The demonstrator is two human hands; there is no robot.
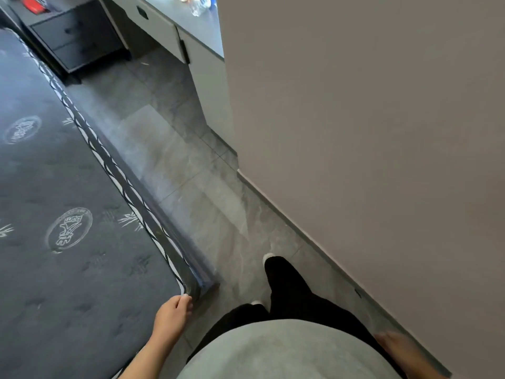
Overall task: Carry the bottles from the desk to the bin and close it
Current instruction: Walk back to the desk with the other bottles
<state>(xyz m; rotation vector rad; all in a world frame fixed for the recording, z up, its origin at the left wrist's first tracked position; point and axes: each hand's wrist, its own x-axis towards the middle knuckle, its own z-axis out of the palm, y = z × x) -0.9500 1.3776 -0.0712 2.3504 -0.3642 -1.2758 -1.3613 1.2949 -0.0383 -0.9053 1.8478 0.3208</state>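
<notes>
You are in the strip of floor between the bed at nine o'clock and the wall at three, a foot forward, so this looks like the walk toward the desk at twelve o'clock.

Your left hand hangs at seven o'clock by the bed's corner, fingers loosely curled, nothing in them; it looks free because nothing has been picked up yet. Your right hand is at five o'clock near the wall's skirting, blurred. It appears empty with fingers pointing down, but I cannot tell its shape for certain.

The bottles lie on the desk top at twelve o'clock, well apart from you; clear plastic, partly cut by the frame edge, so their number is unclear. A dark drawer unit stands at eleven o'clock, left of the desk. The bin is not in view.

I judge the task barely begun: you must close the whole passage before reaching. Mind the bed corner beside your left hand.
</notes>
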